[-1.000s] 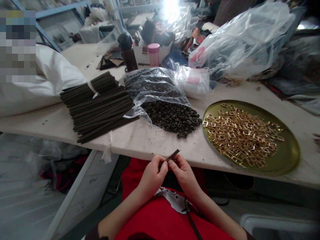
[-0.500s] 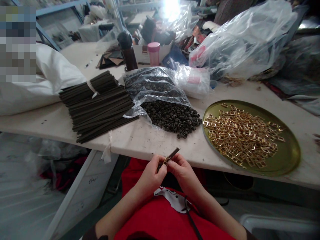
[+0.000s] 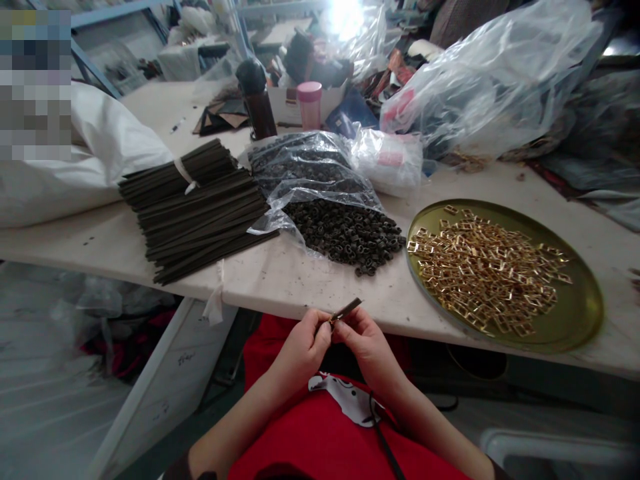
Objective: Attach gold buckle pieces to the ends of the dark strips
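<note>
Both hands meet just off the table's front edge. My left hand (image 3: 306, 341) is closed in a pinch on a small gold buckle (image 3: 332, 323), mostly hidden by the fingers. A dark strap (image 3: 350, 307) passes by the buckle and points up to the right, and my right hand (image 3: 367, 337) pinches it. Above the hands lies a heap of small dark loops (image 3: 350, 237), partly under a clear plastic bag (image 3: 315, 167). Many gold buckles (image 3: 490, 267) fill a round gold tray (image 3: 583, 300) at the right. Dark strips (image 3: 195, 220) are stacked at the left.
The pale table (image 3: 270, 283) has its front edge just above my hands. A dark bottle (image 3: 257, 103), a pink-lidded jar (image 3: 309, 107) and a white box (image 3: 285, 103) stand behind the heap. Big clear plastic bags (image 3: 500, 87) cover the back right.
The buckle has turned and is more covered by my left fingers. The strap's free end has tipped slightly lower and to the right.
</note>
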Motion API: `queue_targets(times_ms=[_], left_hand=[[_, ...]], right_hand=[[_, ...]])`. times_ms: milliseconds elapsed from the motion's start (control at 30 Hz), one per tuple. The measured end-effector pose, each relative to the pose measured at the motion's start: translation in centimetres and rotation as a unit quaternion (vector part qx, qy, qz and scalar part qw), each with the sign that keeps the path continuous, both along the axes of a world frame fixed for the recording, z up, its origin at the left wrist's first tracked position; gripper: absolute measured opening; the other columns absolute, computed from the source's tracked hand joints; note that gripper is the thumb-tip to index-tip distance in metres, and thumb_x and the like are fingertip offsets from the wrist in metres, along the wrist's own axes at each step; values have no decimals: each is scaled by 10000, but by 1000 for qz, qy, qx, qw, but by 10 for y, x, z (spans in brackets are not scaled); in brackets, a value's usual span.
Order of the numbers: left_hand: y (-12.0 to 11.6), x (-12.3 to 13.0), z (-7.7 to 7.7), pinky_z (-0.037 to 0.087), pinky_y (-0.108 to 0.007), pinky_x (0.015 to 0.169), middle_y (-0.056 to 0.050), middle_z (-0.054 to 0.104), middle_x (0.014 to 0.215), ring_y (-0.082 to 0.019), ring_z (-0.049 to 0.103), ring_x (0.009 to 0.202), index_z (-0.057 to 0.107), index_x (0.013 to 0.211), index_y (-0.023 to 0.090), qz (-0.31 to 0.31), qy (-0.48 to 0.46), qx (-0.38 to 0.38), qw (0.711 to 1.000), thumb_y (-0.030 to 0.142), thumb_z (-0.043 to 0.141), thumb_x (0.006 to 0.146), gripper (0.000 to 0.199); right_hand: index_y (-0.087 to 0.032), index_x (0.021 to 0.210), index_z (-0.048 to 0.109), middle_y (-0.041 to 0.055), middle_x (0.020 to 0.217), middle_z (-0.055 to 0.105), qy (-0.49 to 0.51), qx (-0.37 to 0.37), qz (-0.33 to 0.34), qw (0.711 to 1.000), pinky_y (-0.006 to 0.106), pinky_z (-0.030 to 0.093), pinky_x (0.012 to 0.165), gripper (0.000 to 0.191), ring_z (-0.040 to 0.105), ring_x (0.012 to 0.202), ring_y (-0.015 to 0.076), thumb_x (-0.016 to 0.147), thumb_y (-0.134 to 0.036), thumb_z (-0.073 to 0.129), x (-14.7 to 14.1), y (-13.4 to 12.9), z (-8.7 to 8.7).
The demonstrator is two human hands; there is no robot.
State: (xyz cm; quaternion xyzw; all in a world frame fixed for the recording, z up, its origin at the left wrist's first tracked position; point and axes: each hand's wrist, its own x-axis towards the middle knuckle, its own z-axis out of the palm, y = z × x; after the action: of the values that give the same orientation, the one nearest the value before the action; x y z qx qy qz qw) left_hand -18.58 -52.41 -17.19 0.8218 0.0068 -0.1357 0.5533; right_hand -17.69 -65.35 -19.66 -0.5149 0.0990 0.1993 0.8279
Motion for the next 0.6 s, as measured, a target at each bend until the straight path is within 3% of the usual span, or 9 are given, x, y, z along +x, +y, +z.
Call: queue_targets(times_ms=[233,600], left_hand=[[-5,-4,1,409,-285,670,-41,589,821,-174,556,756,504,911,165,0,2,66,998,258,355,880,178],[-10,-5,-4,409,-279,665,-42,604,827,-178,573,768,504,904,170,15,24,65,997,263,354,881,179]], right_hand=[[-200,839,550,-28,769,574,-6,-33,-14,999,242,402,689,273,510,725,121,656,-342,695,0,3,2],[-190,920,532,-9,790,557,-4,-93,0,996,282,403,718,316,508,731,146,677,-366,630,-2,3,-2]])
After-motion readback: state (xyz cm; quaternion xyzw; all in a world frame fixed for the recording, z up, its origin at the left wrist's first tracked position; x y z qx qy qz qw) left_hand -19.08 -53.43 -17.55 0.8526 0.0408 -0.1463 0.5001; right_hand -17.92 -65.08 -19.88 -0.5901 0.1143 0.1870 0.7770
